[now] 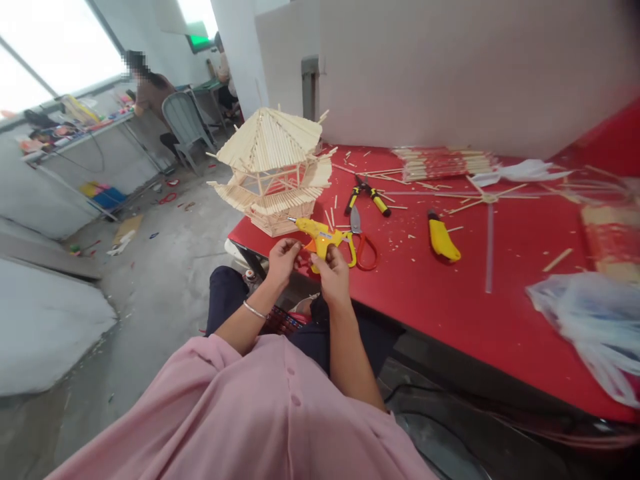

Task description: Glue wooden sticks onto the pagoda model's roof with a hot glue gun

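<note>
A yellow hot glue gun with an orange trigger points its nozzle left, just in front of the stick model. My right hand is closed at its handle, the thumb lying along it. Close beside the trigger, my left hand has thumb and fingertips pinched together; whatever is between them is too small to make out. The pagoda-like model, built of pale wooden sticks with two roof tiers, stands upright at the table's left corner. Red-handled scissors lie right of the glue gun.
On the red table lie yellow-black pliers, a yellow-handled cutter, packed stick bundles, a clear glue stick, loose sticks and a plastic bag. Another person sits at a far table, left.
</note>
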{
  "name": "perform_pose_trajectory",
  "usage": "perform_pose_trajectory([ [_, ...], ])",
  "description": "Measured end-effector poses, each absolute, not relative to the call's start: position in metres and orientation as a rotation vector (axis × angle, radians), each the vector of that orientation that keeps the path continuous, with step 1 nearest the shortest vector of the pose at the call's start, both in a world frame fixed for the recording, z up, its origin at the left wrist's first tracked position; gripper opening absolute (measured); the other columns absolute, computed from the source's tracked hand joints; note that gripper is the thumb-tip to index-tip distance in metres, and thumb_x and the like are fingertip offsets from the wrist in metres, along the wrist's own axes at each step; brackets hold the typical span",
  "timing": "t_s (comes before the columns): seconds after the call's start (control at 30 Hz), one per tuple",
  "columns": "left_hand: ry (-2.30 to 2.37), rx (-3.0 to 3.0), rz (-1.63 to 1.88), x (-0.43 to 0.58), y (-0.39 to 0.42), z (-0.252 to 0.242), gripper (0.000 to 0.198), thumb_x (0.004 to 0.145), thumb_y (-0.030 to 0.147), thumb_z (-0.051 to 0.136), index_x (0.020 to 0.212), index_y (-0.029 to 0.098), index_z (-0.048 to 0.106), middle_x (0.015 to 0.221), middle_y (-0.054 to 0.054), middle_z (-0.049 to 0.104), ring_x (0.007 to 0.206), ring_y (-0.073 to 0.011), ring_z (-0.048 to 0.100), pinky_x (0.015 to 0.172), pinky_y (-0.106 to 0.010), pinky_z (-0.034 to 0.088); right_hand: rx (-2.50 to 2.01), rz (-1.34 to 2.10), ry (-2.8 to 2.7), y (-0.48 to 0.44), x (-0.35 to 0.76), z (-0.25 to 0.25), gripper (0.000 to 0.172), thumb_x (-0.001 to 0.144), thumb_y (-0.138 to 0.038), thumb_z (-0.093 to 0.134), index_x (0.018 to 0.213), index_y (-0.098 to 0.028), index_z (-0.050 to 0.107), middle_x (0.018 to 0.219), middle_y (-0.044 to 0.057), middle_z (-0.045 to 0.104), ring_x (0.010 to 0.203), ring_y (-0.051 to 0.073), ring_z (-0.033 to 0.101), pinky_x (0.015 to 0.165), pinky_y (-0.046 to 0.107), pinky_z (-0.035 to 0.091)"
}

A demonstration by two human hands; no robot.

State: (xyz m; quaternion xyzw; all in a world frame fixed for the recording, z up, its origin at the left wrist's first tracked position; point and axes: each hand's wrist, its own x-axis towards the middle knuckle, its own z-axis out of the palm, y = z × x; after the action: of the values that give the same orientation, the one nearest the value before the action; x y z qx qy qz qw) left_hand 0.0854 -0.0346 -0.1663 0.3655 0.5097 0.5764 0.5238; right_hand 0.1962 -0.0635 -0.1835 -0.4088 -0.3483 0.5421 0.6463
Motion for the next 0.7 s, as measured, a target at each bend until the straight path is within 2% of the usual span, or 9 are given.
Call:
perform_pose_trajectory([
  [0.4,1.330,0.919,1.348,0.0891,-0.0367,-0.1643,0.030,0.072,0.033,0.080,0.085,0.017,0.060,0.060,0.005,0.060,0.042,-0.0069,0.054,0.039,-0.017,0.036,-0.830,1.346,-0.778,-0.0644,0.2004,-0.1785,0.041,0.065,-0.046,0.080,0.094,-0.024,0.060,0.090,-0.001,0.071,0.083,0.016,0.069,0.068,0.027,0.056],
  [0.7,1.322,0.912,1.347,0.0925,-0.0400,-0.1597,0.026,0.072,0.030,0.078,0.085,0.017,0.059,0.056,0.006,0.060,0.040,-0.0073,0.054,0.039,-0.017,0.037,-0.837,1.341,-0.780,-0.0640,0.2007,-0.1803,0.040,0.065,-0.045,0.079,0.094,-0.024,0.061,0.084,-0.003,0.069,0.074,0.013,0.066,0.067,0.026,0.054],
])
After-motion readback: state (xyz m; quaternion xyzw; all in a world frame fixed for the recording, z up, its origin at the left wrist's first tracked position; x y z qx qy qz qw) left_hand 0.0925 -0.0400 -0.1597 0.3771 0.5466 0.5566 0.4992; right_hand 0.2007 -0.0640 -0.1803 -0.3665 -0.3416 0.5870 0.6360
